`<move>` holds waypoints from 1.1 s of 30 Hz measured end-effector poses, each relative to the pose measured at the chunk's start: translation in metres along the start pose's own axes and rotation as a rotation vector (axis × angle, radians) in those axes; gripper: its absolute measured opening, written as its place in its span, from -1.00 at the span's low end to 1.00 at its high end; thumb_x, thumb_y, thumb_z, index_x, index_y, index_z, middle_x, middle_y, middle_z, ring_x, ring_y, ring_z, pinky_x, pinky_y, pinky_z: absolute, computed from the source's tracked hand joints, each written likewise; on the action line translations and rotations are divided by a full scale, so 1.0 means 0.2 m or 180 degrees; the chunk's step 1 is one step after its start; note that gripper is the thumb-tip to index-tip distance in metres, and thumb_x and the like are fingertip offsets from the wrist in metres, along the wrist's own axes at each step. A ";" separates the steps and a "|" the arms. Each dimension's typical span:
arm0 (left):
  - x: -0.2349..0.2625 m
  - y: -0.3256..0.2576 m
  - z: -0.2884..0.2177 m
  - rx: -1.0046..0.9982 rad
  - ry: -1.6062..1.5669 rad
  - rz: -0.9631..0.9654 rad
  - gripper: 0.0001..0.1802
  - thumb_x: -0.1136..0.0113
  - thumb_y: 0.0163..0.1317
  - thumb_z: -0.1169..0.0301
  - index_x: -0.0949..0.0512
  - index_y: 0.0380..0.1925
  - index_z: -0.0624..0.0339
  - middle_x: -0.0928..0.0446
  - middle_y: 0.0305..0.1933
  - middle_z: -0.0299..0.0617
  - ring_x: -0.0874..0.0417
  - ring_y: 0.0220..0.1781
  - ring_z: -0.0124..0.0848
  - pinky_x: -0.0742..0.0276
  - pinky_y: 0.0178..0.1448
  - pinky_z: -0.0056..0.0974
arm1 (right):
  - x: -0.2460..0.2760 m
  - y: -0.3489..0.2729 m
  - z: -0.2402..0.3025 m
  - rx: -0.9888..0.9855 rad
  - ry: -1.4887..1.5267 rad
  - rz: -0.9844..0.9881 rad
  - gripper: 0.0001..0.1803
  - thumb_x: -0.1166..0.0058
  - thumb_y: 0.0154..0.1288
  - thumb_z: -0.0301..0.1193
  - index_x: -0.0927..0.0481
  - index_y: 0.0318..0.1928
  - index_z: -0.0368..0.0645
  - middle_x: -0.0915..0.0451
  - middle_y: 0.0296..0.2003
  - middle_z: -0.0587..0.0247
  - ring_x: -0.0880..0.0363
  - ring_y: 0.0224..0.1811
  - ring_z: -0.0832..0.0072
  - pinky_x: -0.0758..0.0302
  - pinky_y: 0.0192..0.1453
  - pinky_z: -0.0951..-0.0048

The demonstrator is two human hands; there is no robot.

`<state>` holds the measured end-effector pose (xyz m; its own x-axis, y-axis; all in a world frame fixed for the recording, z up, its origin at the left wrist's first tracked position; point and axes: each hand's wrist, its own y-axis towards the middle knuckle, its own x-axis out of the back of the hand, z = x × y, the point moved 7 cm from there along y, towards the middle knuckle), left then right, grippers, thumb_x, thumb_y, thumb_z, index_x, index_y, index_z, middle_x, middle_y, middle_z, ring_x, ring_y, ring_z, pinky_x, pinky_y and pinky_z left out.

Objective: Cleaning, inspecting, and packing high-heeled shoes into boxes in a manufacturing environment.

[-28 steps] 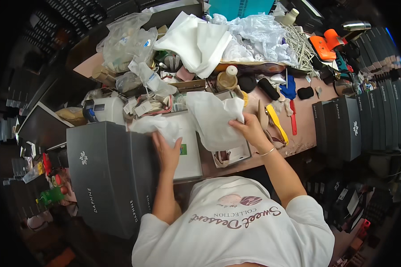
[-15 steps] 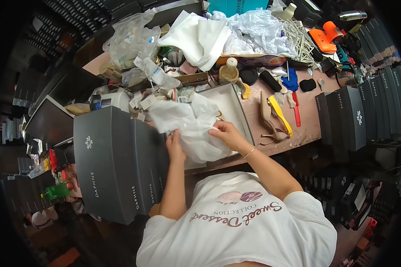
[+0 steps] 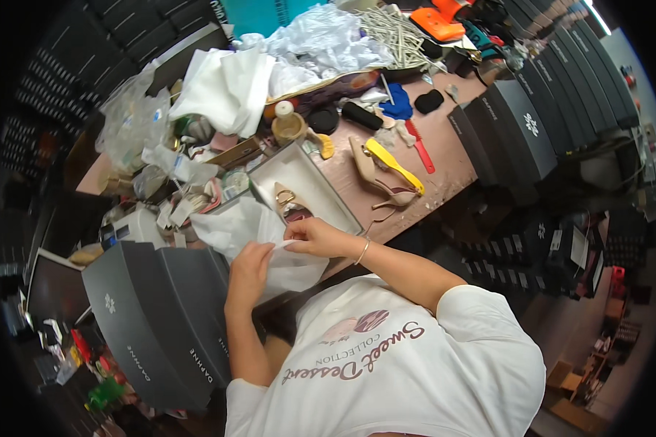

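A thin white wrapping sheet (image 3: 229, 222) lies bunched over the near left part of an open shoe box (image 3: 336, 204) with pale insides and a dark rim. Both my hands pinch its near edge: my left hand (image 3: 248, 275) and, close by on the right, my right hand (image 3: 317, 237). Just beyond my right fingers, a beige shoe (image 3: 283, 193) with a gold buckle shows in the box, its rear part hidden. Right of the box a beige heeled shoe (image 3: 364, 166) lies on its side, with a yellow strip-like tool (image 3: 395, 166) against it.
Dark shoe boxes (image 3: 135, 313) stand at my left and more shoe boxes (image 3: 513, 120) at the right end of the pink table (image 3: 444, 171). Beyond lie a red brush (image 3: 419, 146), a capped jar (image 3: 288, 125), crumpled plastic (image 3: 313, 44) and an orange tape dispenser (image 3: 437, 24).
My view has turned, so the table appears shifted left. My hands have come closer together on the sheet's near edge. More of the buckled shoe in the box now shows.
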<state>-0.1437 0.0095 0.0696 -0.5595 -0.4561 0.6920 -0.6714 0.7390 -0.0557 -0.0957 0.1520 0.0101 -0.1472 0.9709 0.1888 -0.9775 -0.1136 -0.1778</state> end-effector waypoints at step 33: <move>0.17 0.03 0.11 0.0582 -0.0650 -0.1826 -0.85 -0.16 0.23 0.49 -0.60 -0.27 0.36 -0.56 -0.33 -0.16 -0.53 -0.37 -0.44 -0.44 -0.27 -0.35 | 0.66 -0.49 -0.61 -0.0627 -0.0461 -0.1681 -0.54 -0.24 0.11 -0.30 -0.58 0.00 -0.27 -0.56 -0.02 0.05 -0.56 -0.05 0.32 -0.46 0.09 0.37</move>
<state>-0.1767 -0.0131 0.0782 -0.1556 -0.8531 0.4981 -0.9539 0.2607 0.1485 -0.0012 0.3160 -0.0653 0.3200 0.8449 0.4286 -0.8794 0.4332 -0.1974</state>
